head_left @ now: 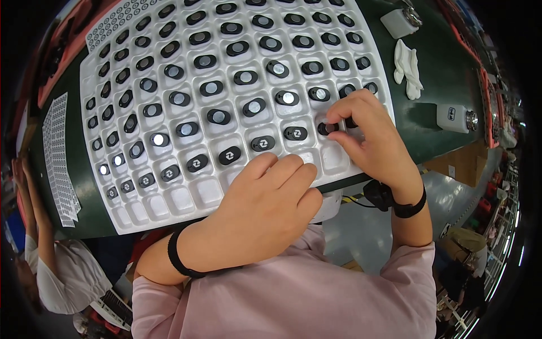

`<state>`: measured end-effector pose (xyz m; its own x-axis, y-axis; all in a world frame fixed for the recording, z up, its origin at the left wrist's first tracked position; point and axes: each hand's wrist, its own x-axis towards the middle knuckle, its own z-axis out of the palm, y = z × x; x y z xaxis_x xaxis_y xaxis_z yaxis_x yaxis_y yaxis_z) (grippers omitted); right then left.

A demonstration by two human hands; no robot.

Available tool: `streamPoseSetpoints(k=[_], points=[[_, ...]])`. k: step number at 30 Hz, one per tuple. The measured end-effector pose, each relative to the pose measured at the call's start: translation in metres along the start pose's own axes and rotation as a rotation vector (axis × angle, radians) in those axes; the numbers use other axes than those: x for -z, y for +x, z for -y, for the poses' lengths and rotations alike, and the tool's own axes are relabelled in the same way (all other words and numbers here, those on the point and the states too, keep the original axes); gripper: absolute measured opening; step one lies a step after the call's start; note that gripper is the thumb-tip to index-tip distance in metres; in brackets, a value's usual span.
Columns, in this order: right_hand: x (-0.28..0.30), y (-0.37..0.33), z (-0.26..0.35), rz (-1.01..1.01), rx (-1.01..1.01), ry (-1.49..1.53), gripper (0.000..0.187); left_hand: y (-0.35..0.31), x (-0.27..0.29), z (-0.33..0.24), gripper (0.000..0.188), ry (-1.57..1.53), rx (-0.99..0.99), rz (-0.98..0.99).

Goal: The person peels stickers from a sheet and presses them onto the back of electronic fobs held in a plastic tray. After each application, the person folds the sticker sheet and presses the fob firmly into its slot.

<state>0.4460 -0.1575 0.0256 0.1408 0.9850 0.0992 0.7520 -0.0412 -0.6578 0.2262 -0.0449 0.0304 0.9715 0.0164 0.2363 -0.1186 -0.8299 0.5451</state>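
Observation:
A white moulded tray (206, 194) with many square pockets lies before me. It holds rows of small black oval parts, most with a silver round spot, such as one part (218, 116) near the middle. Toward the near edge, parts such as this black oval piece (230, 155) show a white emblem instead. My right hand (375, 135) pinches a black oval part (326, 129) between thumb and finger, at a pocket near the tray's right side. My left hand (271, 209) is over the near edge, back up, fingers curled; its fingertips and anything in them are hidden.
Sheets of small round stickers (58, 164) lie left of the tray on the green table (90, 206). To the right are a white cloth (407, 68) and two white bottles with metal tops (453, 117). Another person's arms (31, 209) reach in at the left.

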Motion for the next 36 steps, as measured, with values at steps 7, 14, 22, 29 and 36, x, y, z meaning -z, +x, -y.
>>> streamPoseSetpoints(k=[7, 14, 22, 29, 36], points=[[0.009, 0.000, 0.002, -0.032, -0.001, 0.058, 0.027, 0.014, -0.010, 0.003, 0.013, 0.137, -0.020, -0.048], [0.022, 0.006, -0.003, 0.102, -0.105, 0.108, 0.013, 0.019, -0.019, 0.007, 0.010, 0.237, -0.014, -0.066], [0.022, 0.015, -0.004, 0.232, -0.089, 0.016, 0.006, 0.020, -0.021, 0.008, 0.009, 0.243, -0.003, -0.022], [0.022, 0.019, -0.007, 0.260, -0.072, -0.020, 0.007, 0.021, -0.021, 0.007, 0.009, 0.225, 0.010, -0.011], [0.021, 0.019, -0.008, 0.258, -0.057, -0.039, 0.008, 0.021, -0.020, 0.007, 0.010, 0.222, 0.017, -0.005]])
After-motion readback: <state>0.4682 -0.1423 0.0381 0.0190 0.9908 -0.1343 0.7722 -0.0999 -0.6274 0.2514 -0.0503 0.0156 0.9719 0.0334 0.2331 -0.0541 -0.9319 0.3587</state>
